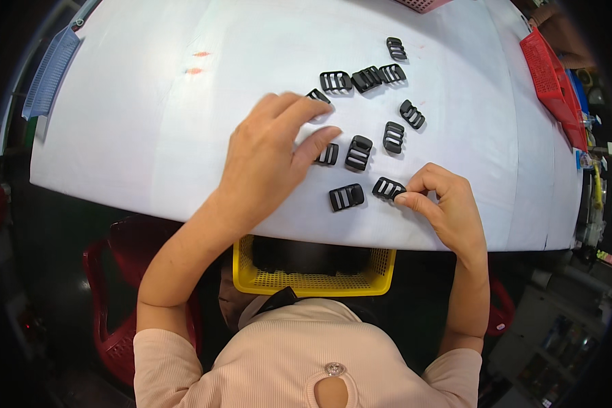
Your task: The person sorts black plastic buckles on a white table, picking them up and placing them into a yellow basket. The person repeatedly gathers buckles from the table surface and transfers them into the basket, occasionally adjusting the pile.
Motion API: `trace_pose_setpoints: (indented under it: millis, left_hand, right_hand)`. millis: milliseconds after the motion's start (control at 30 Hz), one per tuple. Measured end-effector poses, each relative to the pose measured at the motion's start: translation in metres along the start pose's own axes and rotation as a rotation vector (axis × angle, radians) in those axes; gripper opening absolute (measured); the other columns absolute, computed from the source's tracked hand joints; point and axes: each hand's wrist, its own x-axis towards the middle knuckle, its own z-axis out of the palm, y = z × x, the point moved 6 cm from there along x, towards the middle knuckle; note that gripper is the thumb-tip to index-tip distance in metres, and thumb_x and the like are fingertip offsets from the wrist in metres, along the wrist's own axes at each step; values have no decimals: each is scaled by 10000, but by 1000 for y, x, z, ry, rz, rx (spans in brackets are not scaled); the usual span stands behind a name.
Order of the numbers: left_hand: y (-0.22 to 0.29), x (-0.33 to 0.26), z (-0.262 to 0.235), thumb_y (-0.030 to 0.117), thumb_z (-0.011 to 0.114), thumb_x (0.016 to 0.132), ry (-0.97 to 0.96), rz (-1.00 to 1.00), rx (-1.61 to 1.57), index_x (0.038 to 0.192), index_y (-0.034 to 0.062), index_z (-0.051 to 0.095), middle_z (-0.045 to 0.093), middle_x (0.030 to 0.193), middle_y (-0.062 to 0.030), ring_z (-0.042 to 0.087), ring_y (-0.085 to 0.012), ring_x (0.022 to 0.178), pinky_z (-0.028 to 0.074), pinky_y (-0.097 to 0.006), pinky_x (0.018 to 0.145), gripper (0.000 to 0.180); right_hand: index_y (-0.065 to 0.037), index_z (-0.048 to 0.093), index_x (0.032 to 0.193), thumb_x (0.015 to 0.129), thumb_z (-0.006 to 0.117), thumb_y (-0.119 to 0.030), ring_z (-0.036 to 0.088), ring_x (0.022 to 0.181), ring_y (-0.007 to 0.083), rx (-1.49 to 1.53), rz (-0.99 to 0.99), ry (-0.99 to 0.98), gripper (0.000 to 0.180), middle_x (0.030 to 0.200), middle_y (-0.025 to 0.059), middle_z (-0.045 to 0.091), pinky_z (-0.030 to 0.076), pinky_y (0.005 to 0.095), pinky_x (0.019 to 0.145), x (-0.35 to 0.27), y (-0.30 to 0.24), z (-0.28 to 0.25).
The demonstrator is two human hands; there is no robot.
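Observation:
Several black plastic strap buckles with slots lie scattered on the white tabletop (136,129). My right hand (450,204) pinches one buckle (386,188) by its right end between thumb and fingertips, at the table's near side. To the left, my left hand (268,149) hovers with thumb and index finger apart. Its index fingertip is next to a partly hidden buckle (318,96), and its thumb partly covers another buckle (329,155). Between the hands are a buckle (358,153) and, nearer to me, another buckle (347,197).
A yellow basket (313,282) with dark contents sits at my lap below the table edge. A blue basket (51,71) is at the far left, a red basket (551,81) at the right, a pink basket (425,4) at the top. A dark red chair (119,340) stands lower left.

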Motion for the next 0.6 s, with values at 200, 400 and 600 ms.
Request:
trace_pose_setpoints:
  millis: [200, 400, 600]
  left_hand:
    - [-18, 14, 11, 114, 698, 845, -65, 90, 212, 1038, 16, 680, 664, 1020, -107, 614, -257, 887, 518, -340, 750, 217]
    - [-23, 20, 7, 107, 672, 869, -337, -330, -63, 1052, 11, 679, 688, 941, -106, 624, -241, 796, 514, -318, 703, 206]
    - [-15, 43, 6, 118, 676, 864, -115, 101, 222, 1089, 46, 679, 661, 1015, -93, 611, -242, 893, 510, -327, 743, 236]
  right_hand:
    - [-57, 687, 949, 773, 741, -144, 622, 793, 251, -202, -314, 228, 204, 924, 64, 636, 498, 355, 701, 64, -31, -21]
    - [-83, 676, 999, 776, 714, -139, 592, 990, 235, -387, -510, 181, 233, 999, 15, 631, 518, 362, 793, 129, -28, -9]
    - [-109, 676, 984, 761, 734, -157, 611, 900, 251, -306, -442, 241, 236, 971, 40, 622, 504, 369, 752, 117, -28, -24]
